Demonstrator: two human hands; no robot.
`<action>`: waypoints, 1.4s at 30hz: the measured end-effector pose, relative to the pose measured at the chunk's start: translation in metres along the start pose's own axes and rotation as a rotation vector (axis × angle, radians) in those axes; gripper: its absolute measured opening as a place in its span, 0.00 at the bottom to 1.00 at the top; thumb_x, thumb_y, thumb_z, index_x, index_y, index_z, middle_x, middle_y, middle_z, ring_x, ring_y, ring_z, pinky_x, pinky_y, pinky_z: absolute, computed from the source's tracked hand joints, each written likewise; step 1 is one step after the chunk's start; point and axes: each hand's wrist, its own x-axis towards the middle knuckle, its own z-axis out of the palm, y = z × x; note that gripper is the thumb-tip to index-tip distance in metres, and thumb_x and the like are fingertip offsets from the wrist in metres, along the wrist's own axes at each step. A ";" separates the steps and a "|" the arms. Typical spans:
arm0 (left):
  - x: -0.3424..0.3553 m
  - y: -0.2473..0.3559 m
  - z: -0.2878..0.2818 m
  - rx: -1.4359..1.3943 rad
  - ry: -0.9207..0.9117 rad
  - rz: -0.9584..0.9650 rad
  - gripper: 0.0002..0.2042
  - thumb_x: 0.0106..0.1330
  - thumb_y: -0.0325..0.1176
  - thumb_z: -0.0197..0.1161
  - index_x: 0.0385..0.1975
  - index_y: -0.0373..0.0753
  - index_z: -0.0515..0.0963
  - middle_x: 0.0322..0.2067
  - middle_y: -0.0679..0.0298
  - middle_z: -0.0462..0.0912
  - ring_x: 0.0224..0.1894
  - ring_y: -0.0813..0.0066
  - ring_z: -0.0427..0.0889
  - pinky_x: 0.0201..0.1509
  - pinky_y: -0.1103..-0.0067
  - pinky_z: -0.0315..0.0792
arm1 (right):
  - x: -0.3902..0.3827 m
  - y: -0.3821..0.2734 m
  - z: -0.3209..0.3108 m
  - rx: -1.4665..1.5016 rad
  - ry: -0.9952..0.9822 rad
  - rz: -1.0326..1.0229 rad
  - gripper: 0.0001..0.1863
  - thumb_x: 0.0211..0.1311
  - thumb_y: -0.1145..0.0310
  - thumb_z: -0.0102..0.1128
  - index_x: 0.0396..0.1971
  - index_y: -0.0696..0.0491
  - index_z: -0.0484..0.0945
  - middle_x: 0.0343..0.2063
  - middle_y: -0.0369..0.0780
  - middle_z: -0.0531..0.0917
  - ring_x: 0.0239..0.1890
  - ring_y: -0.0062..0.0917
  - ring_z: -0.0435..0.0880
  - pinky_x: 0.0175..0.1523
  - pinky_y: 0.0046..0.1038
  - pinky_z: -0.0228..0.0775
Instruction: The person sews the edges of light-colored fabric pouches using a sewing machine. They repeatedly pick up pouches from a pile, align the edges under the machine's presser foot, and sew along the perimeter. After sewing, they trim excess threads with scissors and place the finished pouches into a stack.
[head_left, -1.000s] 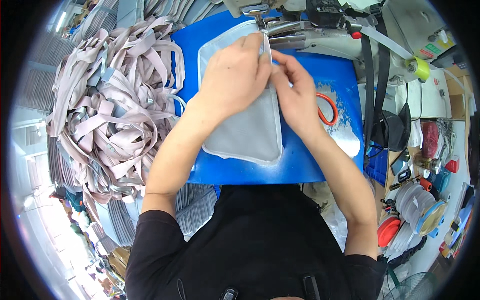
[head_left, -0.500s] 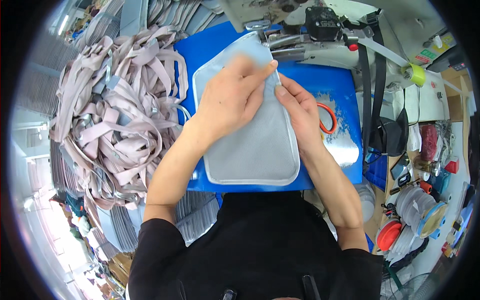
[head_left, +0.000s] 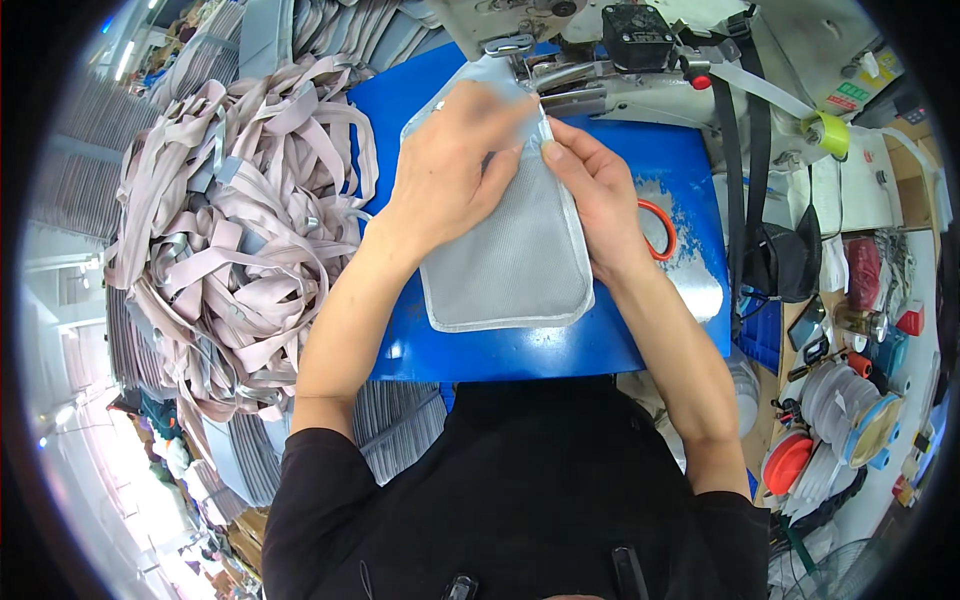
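A grey mesh fabric panel (head_left: pixel 510 265) with pale edging lies over the blue work table (head_left: pixel 400 345). Its far end reaches the metal parts of a sewing machine (head_left: pixel 570 85). My left hand (head_left: pixel 450 170) rests on the upper part of the panel, thumb pointing right across the mesh. Its fingertips are smeared beside the machine's foot, so their grip does not show. On the panel's right edge, just below the machine, my right hand (head_left: pixel 595 185) pinches the edging between thumb and fingers.
Heaped pinkish-grey straps (head_left: pixel 240 240) cover the left side. An orange-red scissor handle (head_left: pixel 657 229) lies right of my right hand. Black straps (head_left: pixel 738 180) hang beyond it. Stacked grey panels (head_left: pixel 395 430) stand below the table's near edge. Spools and tools (head_left: pixel 835 400) crowd the right.
The panel has slid away from me toward the machine and its near end has swung slightly. My left hand has moved a little farther up with it; my right hand keeps its pinch.
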 end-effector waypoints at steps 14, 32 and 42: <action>-0.094 -0.050 -0.006 0.167 0.299 -0.512 0.26 0.69 0.32 0.67 0.69 0.47 0.74 0.60 0.48 0.78 0.64 0.59 0.76 0.69 0.70 0.67 | 0.016 0.002 0.004 0.051 0.049 -0.002 0.23 0.74 0.69 0.57 0.63 0.65 0.73 0.47 0.44 0.86 0.47 0.24 0.87 0.52 0.27 0.81; -0.115 -0.061 -0.054 -0.921 0.277 -0.698 0.24 0.71 0.27 0.64 0.67 0.34 0.74 0.63 0.59 0.78 0.64 0.76 0.76 0.70 0.78 0.65 | 0.028 -0.055 -0.052 -0.087 0.247 -0.391 0.21 0.73 0.46 0.63 0.37 0.51 0.81 0.25 0.28 0.75 0.31 0.16 0.79 0.32 0.21 0.71; -0.114 -0.059 -0.057 -0.954 0.299 -0.725 0.24 0.70 0.25 0.64 0.67 0.34 0.75 0.61 0.60 0.80 0.61 0.76 0.77 0.69 0.79 0.66 | 0.007 0.007 -0.003 -0.347 0.101 -0.127 0.21 0.72 0.59 0.66 0.54 0.60 0.80 0.35 0.37 0.88 0.36 0.17 0.84 0.40 0.21 0.75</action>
